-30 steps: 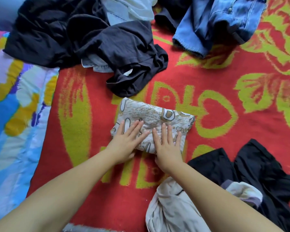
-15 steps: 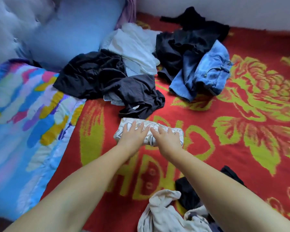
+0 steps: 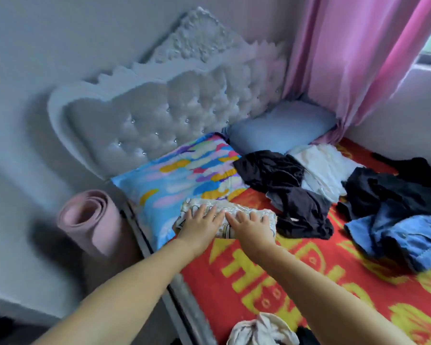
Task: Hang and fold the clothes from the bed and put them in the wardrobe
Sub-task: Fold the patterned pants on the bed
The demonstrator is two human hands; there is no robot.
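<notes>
While both hands lie flat on folded printed garment [image 3: 225,215], its long axis runs left-right, at edge of colourful pillow [image 3: 179,180] on bed [image 3: 309,282]. Left hand [image 3: 200,226] and right hand [image 3: 250,227]: fingers straight, pressing, equally near, no grip.

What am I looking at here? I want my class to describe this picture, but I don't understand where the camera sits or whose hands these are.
There is no machine. A person wears a camera on the head, looking down at their own arms. The left hand and right hand lie flat, fingers straight, on a folded patterned garment, pressing rather than gripping it. It rests on a red and yellow blanket, partly over a colourful pillow. Unfolded dark clothes and denim wait nearby.
</notes>
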